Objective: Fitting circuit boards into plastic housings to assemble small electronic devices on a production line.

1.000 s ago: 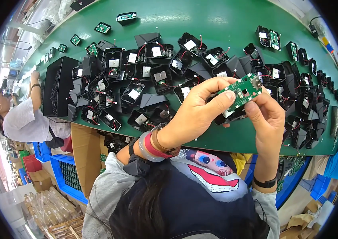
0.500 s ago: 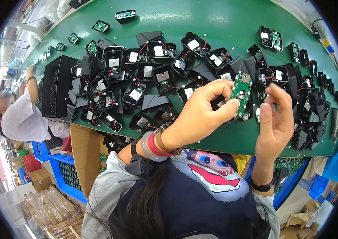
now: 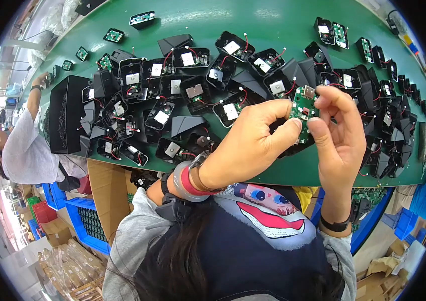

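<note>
My left hand (image 3: 263, 135) pinches a narrow green circuit board (image 3: 303, 106) between thumb and fingers, above the bench. The board stands nearly upright, a metal port at its top end and small parts on its face. At the board's right edge is my right hand (image 3: 341, 138), with index fingertip near the port and thumb lower on the edge. The other right fingers are curled. Behind both hands lie many open black casings (image 3: 197, 95) with silvery or white blocks and red wires. Part of the board's lower end is hidden by my left thumb.
The green bench (image 3: 268, 27) also carries a black bin (image 3: 65, 118) on the left and casings with boards (image 3: 341, 35) at the far right. Blue crates (image 3: 85, 220) and a cardboard box (image 3: 107, 195) stand below its edge. Another person (image 3: 27, 135) works at the left.
My right hand has moved left and its thumb and index finger have closed in on the board's edge. The left hand still holds the board. The view has shifted slightly.
</note>
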The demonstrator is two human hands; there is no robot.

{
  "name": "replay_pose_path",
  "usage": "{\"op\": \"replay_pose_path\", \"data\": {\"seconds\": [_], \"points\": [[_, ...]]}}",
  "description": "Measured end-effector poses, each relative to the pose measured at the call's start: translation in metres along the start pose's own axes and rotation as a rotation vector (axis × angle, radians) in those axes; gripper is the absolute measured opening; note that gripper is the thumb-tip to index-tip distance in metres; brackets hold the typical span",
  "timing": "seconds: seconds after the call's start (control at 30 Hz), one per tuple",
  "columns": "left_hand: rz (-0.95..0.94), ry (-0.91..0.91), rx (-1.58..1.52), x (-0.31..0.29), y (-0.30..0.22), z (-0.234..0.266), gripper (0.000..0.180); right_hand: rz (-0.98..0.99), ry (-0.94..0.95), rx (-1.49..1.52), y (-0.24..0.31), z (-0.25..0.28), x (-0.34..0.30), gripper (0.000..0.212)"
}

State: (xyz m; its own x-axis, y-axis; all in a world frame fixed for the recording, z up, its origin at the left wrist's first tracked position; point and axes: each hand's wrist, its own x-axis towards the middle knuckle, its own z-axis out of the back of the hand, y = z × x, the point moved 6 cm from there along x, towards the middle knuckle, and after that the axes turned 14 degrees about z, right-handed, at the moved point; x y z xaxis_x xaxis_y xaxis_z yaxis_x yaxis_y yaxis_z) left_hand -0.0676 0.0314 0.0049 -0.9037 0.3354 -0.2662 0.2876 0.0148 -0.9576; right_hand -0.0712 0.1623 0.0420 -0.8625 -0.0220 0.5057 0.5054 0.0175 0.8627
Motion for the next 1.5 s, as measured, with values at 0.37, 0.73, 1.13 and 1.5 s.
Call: {"op": "replay_pose_path", "data": {"seconds": [0.37,0.73,1.13,1.5], "points": [[-0.213,-0.159,0.192,-0.002,-0.012,0.0,0.017,0.231,0.355,-0.445,0.007,-0.011,0.004,0.006],[-0.013,-0.093,0.069,-0.004,-0.009,0.001,0.023,0.315,0.393,-0.62,0.012,-0.008,0.002,0.008],[-0.417,-0.405,0.602,-0.013,-0.031,-0.006,0.017,0.558,0.555,-1.092,0.027,-0.018,0.007,0.02],[-0.555,-0.523,0.721,-0.017,-0.028,-0.012,0.016,0.341,0.592,-1.17,0.021,-0.016,0.004,0.011]]}}
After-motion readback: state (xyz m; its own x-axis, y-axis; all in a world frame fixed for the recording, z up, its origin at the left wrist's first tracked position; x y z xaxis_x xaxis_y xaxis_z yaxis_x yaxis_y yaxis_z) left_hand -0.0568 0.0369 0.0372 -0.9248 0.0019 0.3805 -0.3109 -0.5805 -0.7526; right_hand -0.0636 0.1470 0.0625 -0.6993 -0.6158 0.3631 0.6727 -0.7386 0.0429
